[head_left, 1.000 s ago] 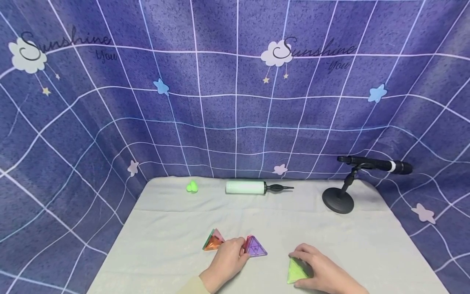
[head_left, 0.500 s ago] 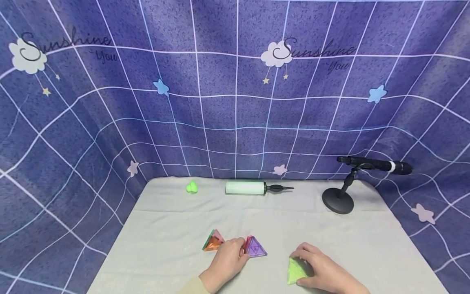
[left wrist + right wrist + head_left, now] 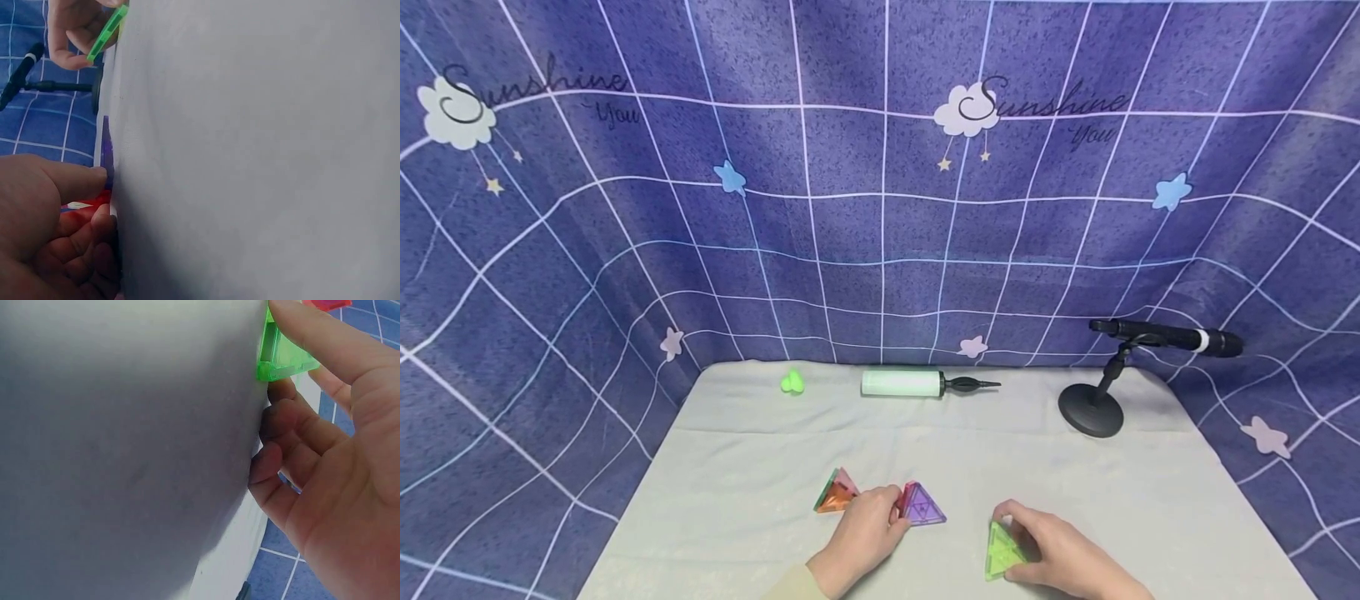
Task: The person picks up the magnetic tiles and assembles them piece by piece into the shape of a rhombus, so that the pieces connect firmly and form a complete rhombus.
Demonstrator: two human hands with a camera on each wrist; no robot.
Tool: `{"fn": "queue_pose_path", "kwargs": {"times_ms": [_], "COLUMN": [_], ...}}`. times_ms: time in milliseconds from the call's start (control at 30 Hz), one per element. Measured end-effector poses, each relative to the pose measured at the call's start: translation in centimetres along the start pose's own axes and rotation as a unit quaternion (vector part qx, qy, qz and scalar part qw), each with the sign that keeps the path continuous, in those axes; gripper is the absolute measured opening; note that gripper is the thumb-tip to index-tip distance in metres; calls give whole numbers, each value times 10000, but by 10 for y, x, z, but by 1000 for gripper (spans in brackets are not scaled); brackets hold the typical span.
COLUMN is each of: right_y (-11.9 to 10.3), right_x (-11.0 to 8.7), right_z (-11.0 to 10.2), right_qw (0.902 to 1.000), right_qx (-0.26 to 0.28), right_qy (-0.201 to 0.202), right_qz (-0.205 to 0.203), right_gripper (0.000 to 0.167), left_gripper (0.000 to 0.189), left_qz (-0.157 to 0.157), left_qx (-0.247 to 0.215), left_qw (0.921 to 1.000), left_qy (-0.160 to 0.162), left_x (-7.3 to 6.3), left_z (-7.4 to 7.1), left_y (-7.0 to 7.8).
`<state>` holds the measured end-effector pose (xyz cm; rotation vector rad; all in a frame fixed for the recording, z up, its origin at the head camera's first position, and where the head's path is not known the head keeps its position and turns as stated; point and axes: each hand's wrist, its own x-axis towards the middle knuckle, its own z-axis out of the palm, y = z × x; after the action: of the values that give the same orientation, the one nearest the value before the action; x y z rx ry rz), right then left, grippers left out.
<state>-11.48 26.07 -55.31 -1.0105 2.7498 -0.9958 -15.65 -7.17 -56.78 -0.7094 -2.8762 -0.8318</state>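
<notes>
In the head view my left hand (image 3: 863, 529) rests on the table, holding a red magnetic tile (image 3: 906, 494) joined to a purple triangular magnetic tile (image 3: 924, 507). The left wrist view has the thumb on the purple tile's (image 3: 107, 147) edge, with fingers curled by the red piece (image 3: 97, 200). Left of this hand stands a small group of orange (image 3: 833, 499), pink and dark green tiles, partly hidden by the hand. To the right, my right hand (image 3: 1056, 548) grips a light green triangular tile (image 3: 1002, 552) at its edges, between thumb and fingers; it leans, tilted, over the cloth.
At the back of the white-covered table (image 3: 737, 467) lie a bright green rounded object (image 3: 793, 382) and a pale hand pump (image 3: 902, 383) with a black nozzle. A black microphone (image 3: 1176, 335) on a round-based stand is at back right. A blue grid-patterned curtain (image 3: 880, 225) surrounds the table.
The green tile has tilted slightly and shifted a little left in my right hand, whose fingers have changed position a bit. My left hand and its tiles stay where they were.
</notes>
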Motion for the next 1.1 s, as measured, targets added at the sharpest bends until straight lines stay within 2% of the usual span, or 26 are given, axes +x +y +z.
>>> {"fn": "queue_pose_path", "kwargs": {"times_ms": [167, 433, 667, 867, 1100], "right_y": [-1, -1, 3, 4, 1], "right_x": [1, 5, 5, 7, 9], "right_z": [-1, -3, -5, -6, -6], "right_qw": [9999, 9967, 9976, 9956, 9923], "right_qx": [34, 95, -101, 98, -207], "right_qy": [-49, -243, -1, -63, 154], "right_qz": [131, 773, 689, 934, 1209], "right_gripper": [61, 53, 42, 41, 33], "left_gripper": [22, 27, 26, 27, 29], "left_qz": [-21, -25, 2, 32, 39], "left_qx": [-10, 8, -9, 5, 45], "left_qw": [10000, 10000, 10000, 10000, 10000], "left_qy": [-50, -49, -32, -13, -15], "left_x": [0, 0, 0, 0, 0], "left_z": [0, -1, -1, 0, 0], "left_y": [0, 1, 0, 0, 0]}}
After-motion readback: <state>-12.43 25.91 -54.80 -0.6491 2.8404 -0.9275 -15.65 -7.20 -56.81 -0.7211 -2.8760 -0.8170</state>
